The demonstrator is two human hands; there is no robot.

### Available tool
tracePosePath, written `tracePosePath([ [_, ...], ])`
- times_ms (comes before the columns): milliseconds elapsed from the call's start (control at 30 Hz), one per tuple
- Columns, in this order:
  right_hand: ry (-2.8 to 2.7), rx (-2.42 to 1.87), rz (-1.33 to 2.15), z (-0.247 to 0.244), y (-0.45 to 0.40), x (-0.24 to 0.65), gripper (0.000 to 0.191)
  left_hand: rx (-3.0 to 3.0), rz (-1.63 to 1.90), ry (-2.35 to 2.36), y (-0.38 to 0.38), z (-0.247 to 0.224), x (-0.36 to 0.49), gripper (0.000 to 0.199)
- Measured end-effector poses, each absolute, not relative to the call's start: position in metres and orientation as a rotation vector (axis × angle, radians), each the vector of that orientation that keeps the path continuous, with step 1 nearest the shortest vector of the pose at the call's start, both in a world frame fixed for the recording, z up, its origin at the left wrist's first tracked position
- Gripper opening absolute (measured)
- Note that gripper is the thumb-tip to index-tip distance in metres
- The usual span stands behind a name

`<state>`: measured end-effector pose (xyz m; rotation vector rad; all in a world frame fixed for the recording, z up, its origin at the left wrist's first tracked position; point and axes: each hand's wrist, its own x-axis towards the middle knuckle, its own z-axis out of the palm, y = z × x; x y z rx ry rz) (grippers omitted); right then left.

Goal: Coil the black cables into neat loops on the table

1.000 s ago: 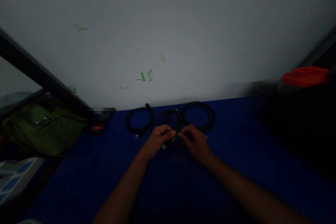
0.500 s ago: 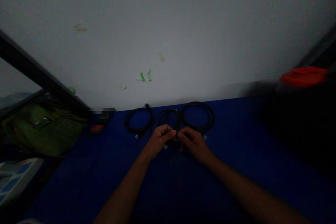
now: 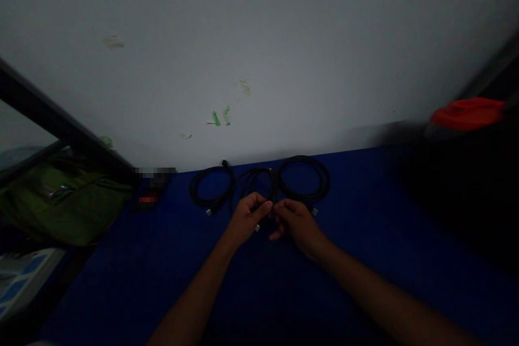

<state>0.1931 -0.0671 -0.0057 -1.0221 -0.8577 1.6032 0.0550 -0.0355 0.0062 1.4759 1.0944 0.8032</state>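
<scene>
A black cable (image 3: 256,170), loosely coiled, lies between two other coils on the blue surface. My left hand (image 3: 250,217) pinches it at the near side of the loop, thumb against fingers. Close beside, almost touching, my right hand (image 3: 297,221) has thumb and forefinger together at the same spot, its lower fingers curled out. Dim light hides the exact part between the fingertips. A silvery plug end (image 3: 257,228) pokes out under my left hand. To the left rests a coiled cable (image 3: 193,189) with a metal plug; to the right is another coiled cable (image 3: 326,179).
A pale wall (image 3: 284,65) rises behind the blue surface (image 3: 365,216). At left are a dark box with a red patch (image 3: 148,200), a green bag (image 3: 81,200) and a dark metal bar (image 3: 81,130). An orange item (image 3: 466,113) tops a dark mass at right.
The lower fingers of my right hand have spread downward and outward. My left hand keeps its pinch almost in place. The whole view has shifted slightly.
</scene>
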Motion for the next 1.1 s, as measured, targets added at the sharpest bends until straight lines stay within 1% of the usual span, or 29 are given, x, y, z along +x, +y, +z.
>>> tracePosePath([
  [200,-0.57,-0.933,1.866,-0.008,-0.066,0.197,0.014,1.47,0.824,1.082,-0.035,0.004,0.055,0.029],
  [300,-0.723,-0.917,1.865,-0.008,-0.063,0.202,0.017,1.449,0.82,1.068,-0.034,0.005,0.053,0.029],
  [367,-1.002,-0.999,1.662,-0.008,-0.06,0.206,0.019,1.43,0.815,1.055,-0.033,0.006,0.051,0.029],
  [400,-1.172,-1.056,1.474,-0.008,-0.059,0.209,0.018,1.422,0.811,1.055,-0.033,0.006,0.049,0.03],
  [467,-1.53,-1.125,0.984,-0.008,-0.057,0.215,0.013,1.41,0.807,1.062,-0.032,0.007,0.047,0.031],
  [533,-1.834,-1.072,0.568,-0.01,-0.056,0.219,0.015,1.407,0.813,1.064,-0.032,0.008,0.046,0.032],
  [633,-2.089,-1.017,0.228,-0.014,-0.056,0.221,0.02,1.401,0.824,1.043,-0.032,0.008,0.046,0.032],
  [800,-2.178,-1.022,-0.007,-0.015,-0.056,0.22,0.019,1.383,0.811,1.024,-0.033,0.01,0.048,0.033],
  [1100,-2.242,-1.043,-0.139,-0.011,-0.056,0.218,0.021,1.364,0.811,1.041,-0.033,0.012,0.049,0.033],
])
